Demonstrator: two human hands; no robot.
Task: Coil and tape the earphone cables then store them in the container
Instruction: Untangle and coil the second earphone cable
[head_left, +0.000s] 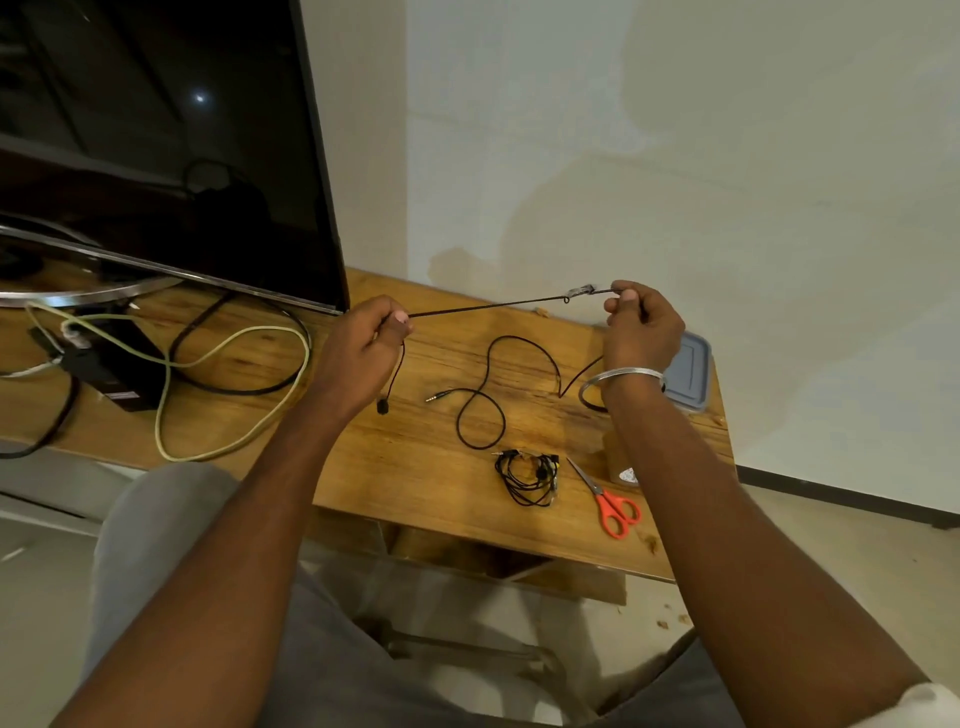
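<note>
- Now the earphone cable (488, 306) is stretched taut between the two hands. Its long axis is nearly level, rising slightly from the left hand (363, 340) to the right hand (641, 327).
- Left thumb and forefinger pinch the cable, with the other fingers curled in. One earbud (383, 406) dangles straight below those fingers on a short tail.
- Right fingertips pinch the cable too, with a small inline piece (579, 292) just to their left.
- Slack drops beneath the right hand to the table (415, 493) and loops below and between the hands. It ends in the jack plug (434, 397), which lies nearer the left fingers.
- Most of the loose length seems to hang off the right-hand pinch, so winding probably has to draw in from that side.
- Below the right wrist lie a coiled bundle (527, 475), scissors (613, 506) and a tape roll (621, 465). The container (691, 374) sits just beyond that wrist.
- Part of the tape roll and the container's near corner are covered by the right forearm.
- The inline piece is blurred, and I cannot make out a second earbud.
</note>
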